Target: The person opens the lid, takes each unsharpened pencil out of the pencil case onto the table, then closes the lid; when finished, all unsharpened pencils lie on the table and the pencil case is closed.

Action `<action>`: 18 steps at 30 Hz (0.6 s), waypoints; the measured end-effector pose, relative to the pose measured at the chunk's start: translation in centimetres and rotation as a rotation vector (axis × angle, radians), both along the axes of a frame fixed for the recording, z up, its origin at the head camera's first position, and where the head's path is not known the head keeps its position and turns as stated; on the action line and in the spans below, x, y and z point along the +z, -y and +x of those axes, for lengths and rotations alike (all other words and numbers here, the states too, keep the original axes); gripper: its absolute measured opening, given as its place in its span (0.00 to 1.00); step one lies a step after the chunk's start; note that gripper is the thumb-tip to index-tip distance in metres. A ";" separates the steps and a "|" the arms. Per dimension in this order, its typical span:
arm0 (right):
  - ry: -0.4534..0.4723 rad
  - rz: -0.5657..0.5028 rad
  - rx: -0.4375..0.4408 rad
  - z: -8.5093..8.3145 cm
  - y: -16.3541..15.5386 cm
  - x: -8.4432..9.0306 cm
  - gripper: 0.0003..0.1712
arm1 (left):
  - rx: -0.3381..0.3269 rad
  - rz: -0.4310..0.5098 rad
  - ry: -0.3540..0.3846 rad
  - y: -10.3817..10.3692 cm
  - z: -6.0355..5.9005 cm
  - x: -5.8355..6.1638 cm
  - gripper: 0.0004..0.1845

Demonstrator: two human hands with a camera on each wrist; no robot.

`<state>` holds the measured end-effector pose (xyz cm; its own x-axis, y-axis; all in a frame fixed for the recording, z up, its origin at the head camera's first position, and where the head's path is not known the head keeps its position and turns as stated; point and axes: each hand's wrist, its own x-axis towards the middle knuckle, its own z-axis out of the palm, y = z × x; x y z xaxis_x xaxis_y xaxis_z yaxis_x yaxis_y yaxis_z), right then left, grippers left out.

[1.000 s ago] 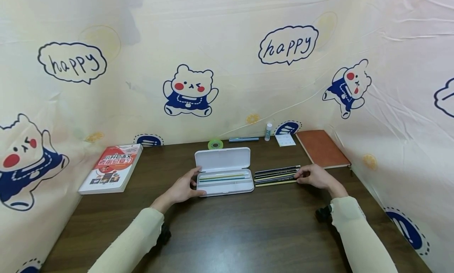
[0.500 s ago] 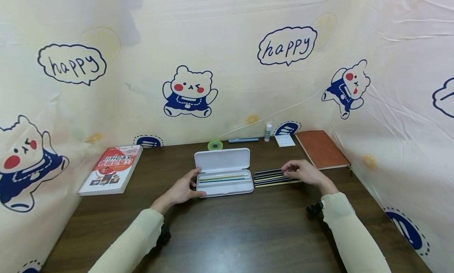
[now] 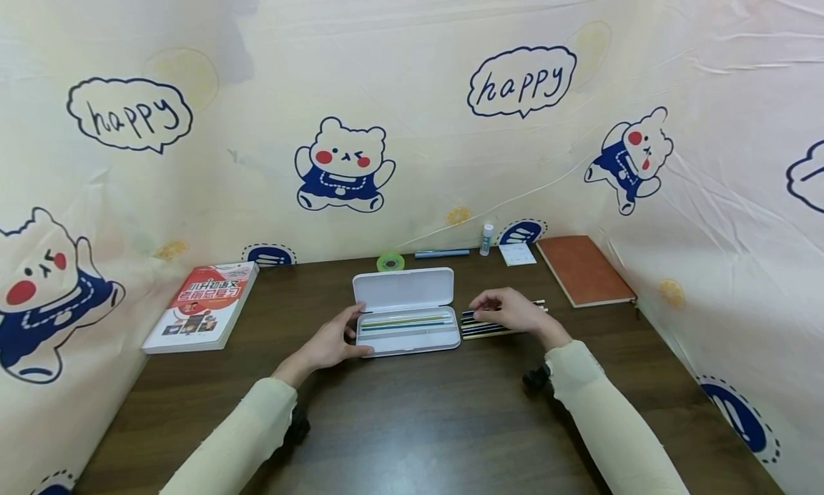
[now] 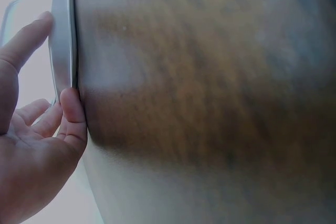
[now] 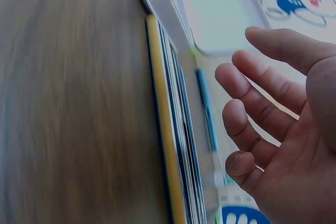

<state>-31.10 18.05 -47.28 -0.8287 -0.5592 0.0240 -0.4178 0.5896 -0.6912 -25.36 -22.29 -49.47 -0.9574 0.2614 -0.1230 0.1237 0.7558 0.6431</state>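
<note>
A white pencil case (image 3: 408, 343) lies on the table with its lid (image 3: 404, 290) raised and several thin pencils (image 3: 402, 322) inside. My left hand (image 3: 330, 343) grips the case's left end, thumb at the front corner and fingers toward the hinge side. In the left wrist view, fingertips (image 4: 72, 103) touch the case's side (image 4: 62, 35). Right of the case lies a row of dark striped pencils (image 3: 484, 333), a yellow one nearest me. Above this row hovers my right hand (image 3: 511, 311), fingers loosely bent; the right wrist view shows nothing held.
A red and white book (image 3: 202, 305) lies at left, a brown notebook (image 3: 584, 270) at right. Along the back edge are green tape (image 3: 390, 262), a blue pen (image 3: 442, 253), a glue stick (image 3: 486, 239) and a small paper (image 3: 518, 255). A printed cloth hangs behind.
My right hand has moved left over the pencil row, from its right ends to near the case. The left hand and the case have stayed put.
</note>
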 end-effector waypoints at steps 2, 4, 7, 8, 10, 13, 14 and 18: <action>-0.008 0.005 0.024 0.0 1.1 0.0 0.14 | -0.001 0.000 -0.005 0.0 0.0 0.0 0.54; -0.015 0.008 0.047 0.0 2.1 -0.1 0.13 | -0.002 0.001 -0.008 0.1 0.0 0.0 0.54; -0.012 0.013 0.078 0.0 3.4 -0.3 0.12 | -0.001 0.006 -0.007 0.1 0.0 0.0 0.54; -0.009 0.016 0.085 0.0 3.8 -0.4 0.12 | -0.001 0.007 -0.005 0.1 0.0 0.0 0.54; 0.002 0.031 0.093 0.0 4.5 -0.4 0.11 | -0.002 0.007 -0.004 0.1 0.0 0.0 0.54; -0.005 0.076 0.098 0.1 5.4 -0.5 0.11 | -0.005 0.006 -0.004 0.1 0.0 0.0 0.54; -0.014 0.104 0.095 0.1 5.6 -0.5 0.12 | -0.006 0.006 -0.005 0.1 0.0 0.0 0.54; -0.053 0.191 0.082 0.2 6.5 -0.8 0.12 | -0.005 0.003 -0.004 0.0 0.0 0.0 0.54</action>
